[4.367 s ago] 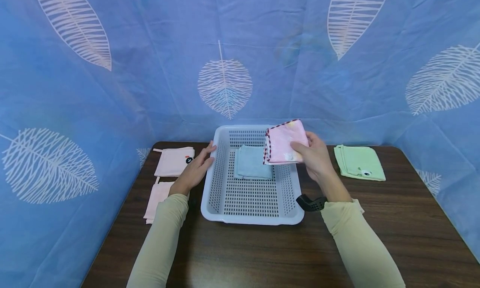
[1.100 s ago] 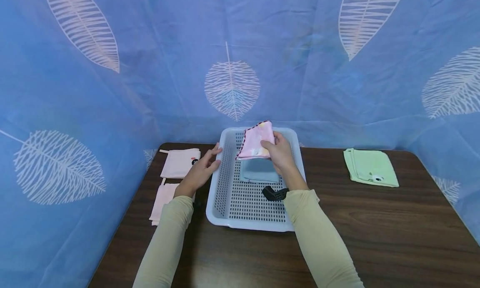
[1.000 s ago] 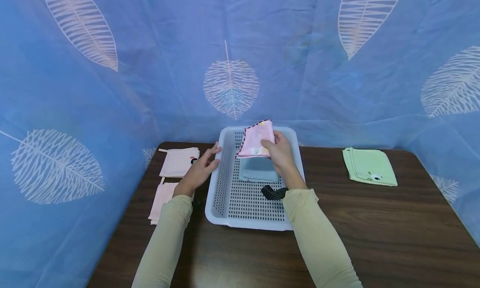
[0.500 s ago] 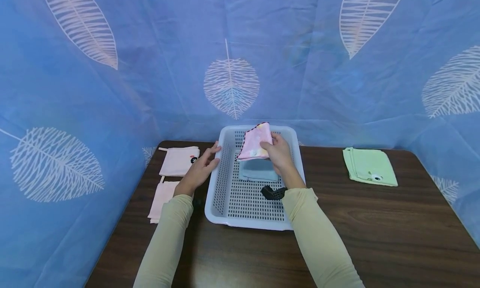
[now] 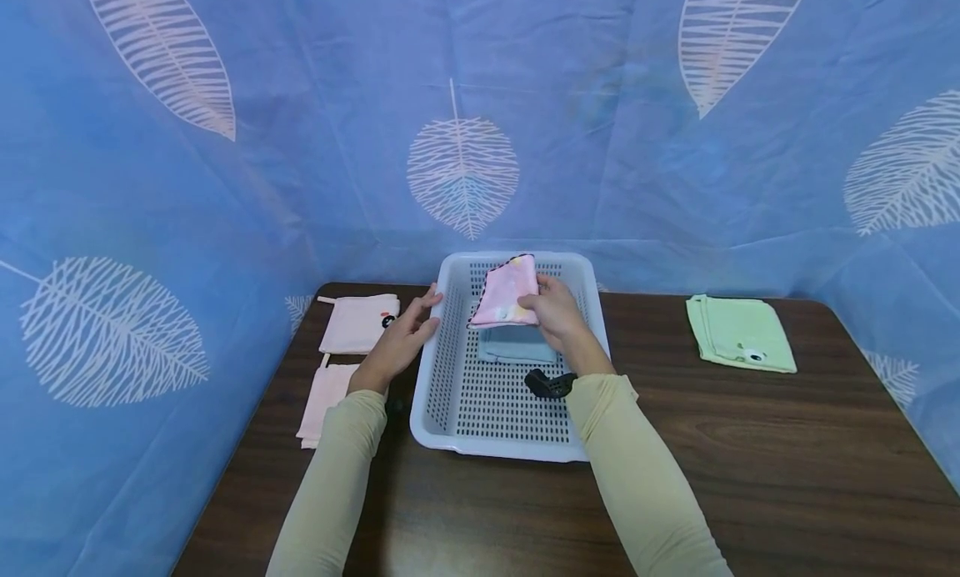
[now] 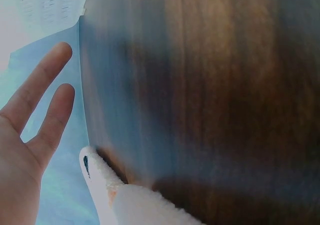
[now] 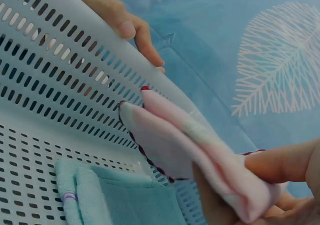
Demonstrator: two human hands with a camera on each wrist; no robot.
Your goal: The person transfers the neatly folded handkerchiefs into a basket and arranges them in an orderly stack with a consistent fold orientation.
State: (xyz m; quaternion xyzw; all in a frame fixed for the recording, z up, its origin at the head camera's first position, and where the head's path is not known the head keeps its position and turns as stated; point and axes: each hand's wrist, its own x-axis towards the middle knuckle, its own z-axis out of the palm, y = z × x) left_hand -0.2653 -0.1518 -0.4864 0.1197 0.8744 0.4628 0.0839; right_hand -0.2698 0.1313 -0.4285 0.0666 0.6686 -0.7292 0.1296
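My right hand (image 5: 561, 317) pinches a folded pink towel (image 5: 507, 293) with dark red stitched edging, thumb on top and fingers beneath. In the head view the towel is held over a folded light blue towel (image 5: 517, 346), partly covering it. That blue towel lies on the floor of a white perforated plastic basket (image 5: 498, 449). The right wrist view shows the pink towel (image 7: 200, 150) tilted in the grip, above the blue towel (image 7: 130, 200). My left hand (image 5: 397, 341) rests its fingertips on the basket's left rim, fingers extended and slightly spread.
Two folded pale pink towels, a back one (image 5: 358, 325) with a small face print and a front one (image 5: 327, 400) partly behind my left arm, lie left of the basket. A folded green towel (image 5: 741, 333) lies to the right on the dark wooden table (image 5: 735, 444).
The right hand has carried the pink towel left from the basket's right side to over the blue towel, then lowered it slightly. My left hand stays at the left rim.
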